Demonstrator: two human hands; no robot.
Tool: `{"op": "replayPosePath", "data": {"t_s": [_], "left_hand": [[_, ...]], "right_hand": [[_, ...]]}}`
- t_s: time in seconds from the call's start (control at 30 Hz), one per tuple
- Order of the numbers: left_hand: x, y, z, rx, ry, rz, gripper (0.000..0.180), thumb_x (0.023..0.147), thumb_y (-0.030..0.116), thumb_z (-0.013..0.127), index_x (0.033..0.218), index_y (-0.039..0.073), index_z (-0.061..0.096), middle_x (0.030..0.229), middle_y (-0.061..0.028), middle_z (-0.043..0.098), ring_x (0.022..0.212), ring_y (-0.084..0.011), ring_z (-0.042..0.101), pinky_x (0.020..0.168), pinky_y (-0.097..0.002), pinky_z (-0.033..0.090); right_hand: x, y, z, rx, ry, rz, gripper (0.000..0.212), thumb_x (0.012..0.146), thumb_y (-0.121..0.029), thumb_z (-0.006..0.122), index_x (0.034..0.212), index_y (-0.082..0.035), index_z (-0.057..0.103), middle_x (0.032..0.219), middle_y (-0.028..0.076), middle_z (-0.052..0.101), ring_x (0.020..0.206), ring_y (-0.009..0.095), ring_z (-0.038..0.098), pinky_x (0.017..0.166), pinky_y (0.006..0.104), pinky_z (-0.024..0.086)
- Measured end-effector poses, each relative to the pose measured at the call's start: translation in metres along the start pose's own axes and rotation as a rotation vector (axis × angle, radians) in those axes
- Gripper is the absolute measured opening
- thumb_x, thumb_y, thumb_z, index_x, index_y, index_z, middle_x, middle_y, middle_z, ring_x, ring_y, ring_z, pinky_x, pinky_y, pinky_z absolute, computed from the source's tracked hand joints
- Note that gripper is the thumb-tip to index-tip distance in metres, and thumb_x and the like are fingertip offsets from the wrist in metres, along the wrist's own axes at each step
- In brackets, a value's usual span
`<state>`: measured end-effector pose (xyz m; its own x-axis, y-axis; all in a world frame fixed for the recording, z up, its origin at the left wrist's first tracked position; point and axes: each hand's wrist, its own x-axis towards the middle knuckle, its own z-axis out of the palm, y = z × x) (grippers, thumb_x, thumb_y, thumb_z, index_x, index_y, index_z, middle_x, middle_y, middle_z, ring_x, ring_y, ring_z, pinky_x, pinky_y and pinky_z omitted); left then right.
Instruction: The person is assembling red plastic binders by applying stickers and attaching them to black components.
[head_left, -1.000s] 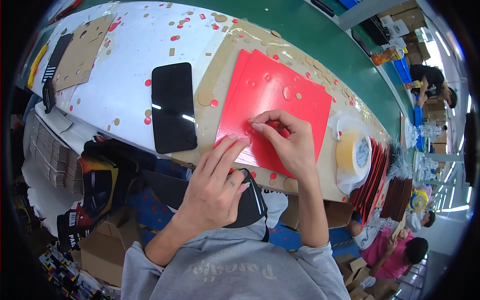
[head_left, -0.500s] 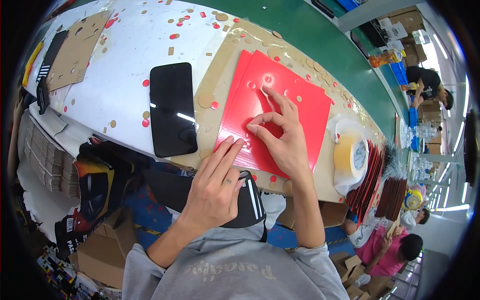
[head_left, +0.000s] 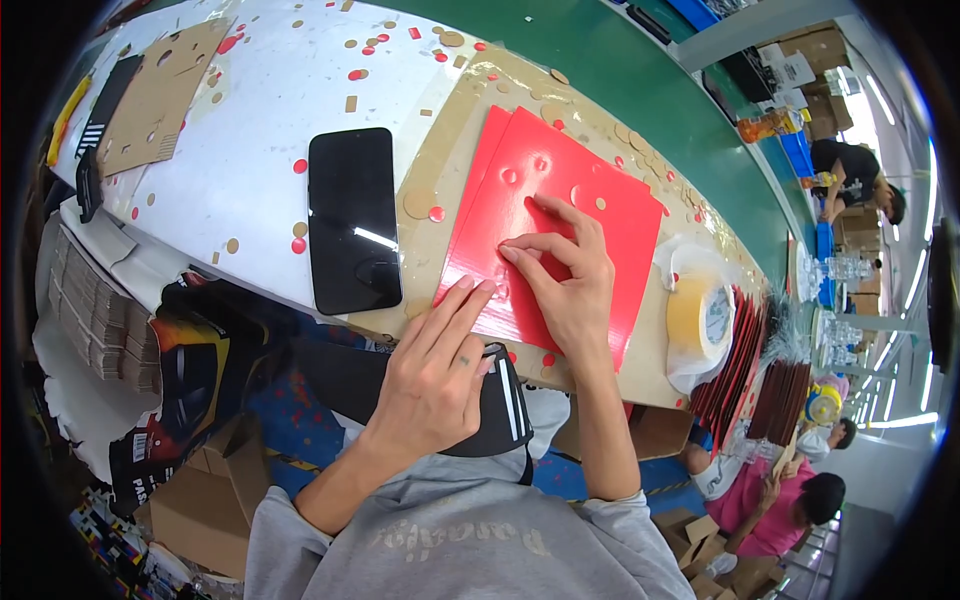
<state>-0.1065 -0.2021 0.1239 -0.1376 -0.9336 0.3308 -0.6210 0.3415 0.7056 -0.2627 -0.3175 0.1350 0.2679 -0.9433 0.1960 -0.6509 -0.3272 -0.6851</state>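
While both hands press on the red sheet (head_left: 560, 230), I judge the work to be pushing punched discs out of it. The sheet lies flat on a cardboard backing (head_left: 440, 180) at the near edge of the white table (head_left: 250, 170), right of centre. My left hand (head_left: 430, 385) lies open, fingers spread and flat, its fingertips on the sheet's near left corner; it grips nothing. My right hand (head_left: 565, 285) rests on the sheet's middle with fingers bent and bunched, pressing at one spot; whether it pinches anything I cannot tell.

To do this well, I would keep the left hand pinning the corner so that the stacked sheets do not slide, and press straight down beside each round mark rather than drag, so that the sheet does not tear.

Just left of the backing lies a black phone (head_left: 350, 220), near enough to be knocked. Loose red and brown discs (head_left: 300, 230) litter the table and could lift the sheet unevenly. A roll of tape (head_left: 700, 315) sits just right of the sheet, with a stack of red sheets (head_left: 740, 360) beyond it. Other people work far right.
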Motion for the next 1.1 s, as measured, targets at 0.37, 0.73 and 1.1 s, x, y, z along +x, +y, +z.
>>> {"op": "replayPosePath", "data": {"t_s": [0.37, 0.73, 1.1], "left_hand": [[0.015, 0.015, -0.009, 0.272, -0.143, 0.051, 0.024, 0.081, 0.006, 0.062, 0.094, -0.014, 0.067, 0.145, -0.0268, 0.052, 0.131, -0.0415, 0.051, 0.098, -0.0426, 0.048], [0.021, 0.027, 0.003, 0.381, -0.145, 0.019, 0.019, 0.083, 0.007, 0.063, 0.09, -0.01, 0.065, 0.14, -0.0278, 0.055, 0.123, -0.0458, 0.059, 0.089, -0.0434, 0.055], [0.018, 0.031, 0.01, 0.396, -0.096, 0.019, 0.015, 0.087, 0.006, 0.062, 0.085, -0.009, 0.062, 0.139, -0.0293, 0.056, 0.123, -0.0481, 0.059, 0.089, -0.0452, 0.056]], "right_hand": [[0.06, 0.056, -0.047, -0.47, 0.165, -0.1, 0.035, 0.097, -0.021, 0.061, 0.128, -0.004, 0.064, 0.136, 0.015, 0.059, 0.13, 0.034, 0.051, 0.11, 0.0467, 0.039], [0.079, 0.062, -0.089, -0.228, -0.135, 0.01, 0.053, 0.076, -0.026, 0.082, 0.12, -0.003, 0.063, 0.132, 0.014, 0.063, 0.122, 0.031, 0.059, 0.106, 0.0391, 0.045], [0.072, 0.051, -0.095, -0.362, 0.001, -0.229, 0.053, 0.075, -0.026, 0.084, 0.122, -0.006, 0.069, 0.115, 0.013, 0.068, 0.108, 0.031, 0.062, 0.099, 0.0378, 0.046]]}}
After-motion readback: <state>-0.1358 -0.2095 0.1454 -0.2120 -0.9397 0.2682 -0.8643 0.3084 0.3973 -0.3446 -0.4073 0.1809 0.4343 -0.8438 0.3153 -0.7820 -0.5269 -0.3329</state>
